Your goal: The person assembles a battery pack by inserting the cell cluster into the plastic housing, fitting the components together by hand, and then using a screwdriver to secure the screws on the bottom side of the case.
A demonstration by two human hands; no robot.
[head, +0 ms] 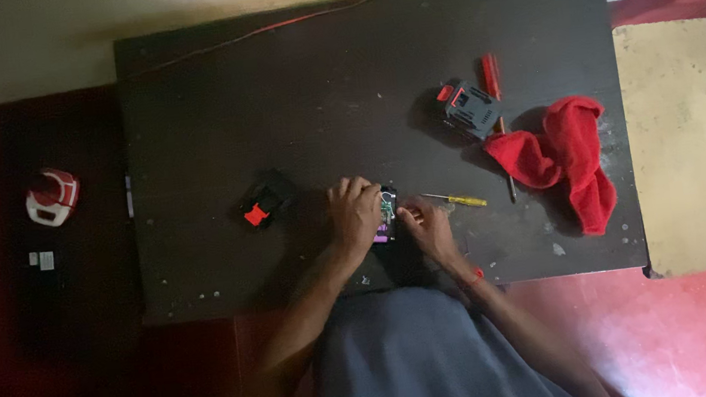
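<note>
A wide dark wooden table (pixel 292 101) with a scuffed, speckled top is filling most of the view, and a pale yellowish worn bench top (pixel 685 149) is standing just beside its right edge. A thin red wire (pixel 268 29) is running along the table's far edge. A crumpled red cloth (pixel 574 160) is lying on the right part of the table, and a grey and red boxy tool part (pixel 469 108) is sitting just left of it, farther away, with a red-handled screwdriver (pixel 492 81) lying next to it. A red and white round casing (pixel 52 198) is resting on the dark floor, well apart to the left. A small black block with a red tab (pixel 264 203) is lying near the left hand. A slim yellow-handled screwdriver (pixel 457 200) is lying just right of the hands.

At the near middle of the table, the left hand (pixel 354 214) is curling over and gripping a small green and purple circuit piece (pixel 386 217). The right hand (pixel 426 226) is pinching at the same piece with narrowed fingertips, touching its right side.
</note>
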